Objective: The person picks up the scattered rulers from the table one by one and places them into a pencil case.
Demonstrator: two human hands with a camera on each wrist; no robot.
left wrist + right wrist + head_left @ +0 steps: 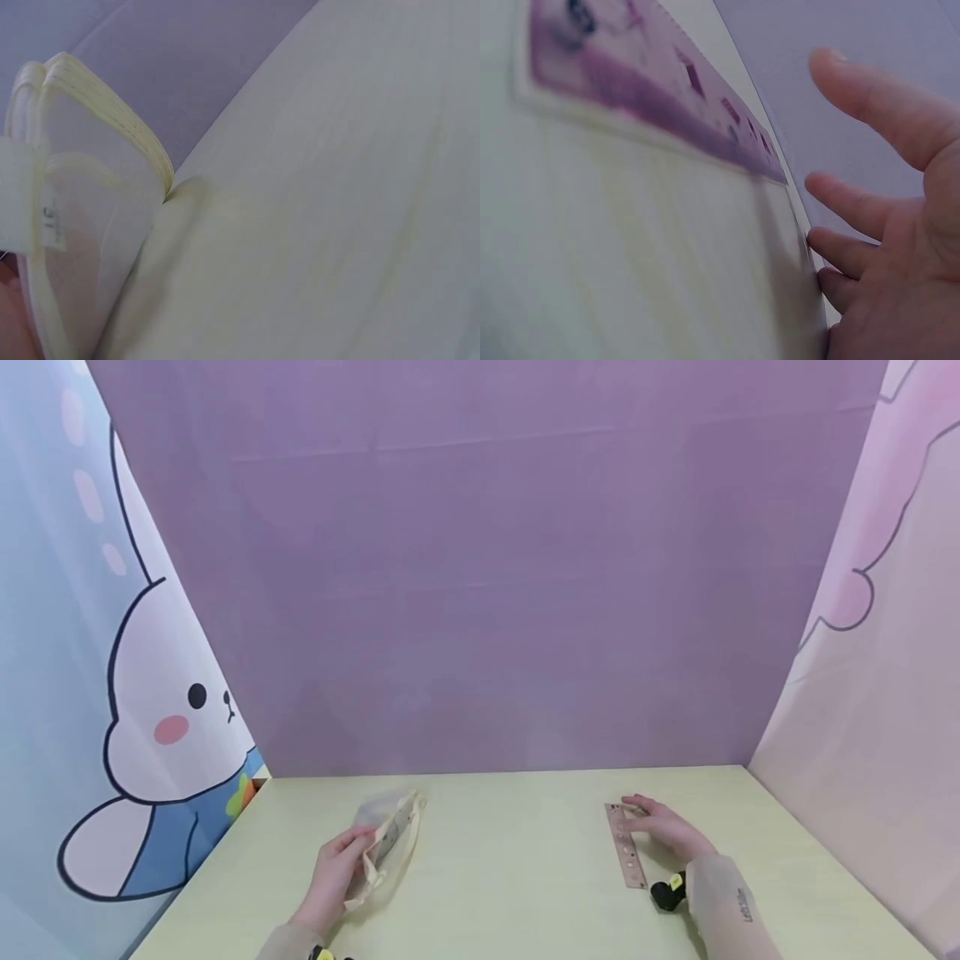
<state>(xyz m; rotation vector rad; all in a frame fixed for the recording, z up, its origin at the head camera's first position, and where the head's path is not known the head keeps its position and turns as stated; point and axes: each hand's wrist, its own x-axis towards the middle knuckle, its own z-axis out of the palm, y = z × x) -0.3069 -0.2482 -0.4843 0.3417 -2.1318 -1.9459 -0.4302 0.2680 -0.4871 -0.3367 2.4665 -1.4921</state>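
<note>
On the left of the table, my left hand (341, 872) grips a see-through pouch (397, 847) with cream edging by its near side, thumb on top. The left wrist view brings up the pouch's sheer wall (105, 210), its cream-trimmed edge and a small white label (19, 199). Over on the right, a pink patterned ruler (626, 847) with cut-out shapes lies on the table. My right hand (667, 828) is beside its far end, fingers spread and partly over the ruler in the head view. Thumb and fingers (847, 251) hold nothing in the right wrist view.
The pale yellow table (517, 868) ends at a purple backdrop (495, 610). A rabbit-printed curtain (172, 760) hangs along the left side, and a pink and cream curtain (885, 735) along the right. A black and yellow wrist mount (667, 892) sits at the right wrist.
</note>
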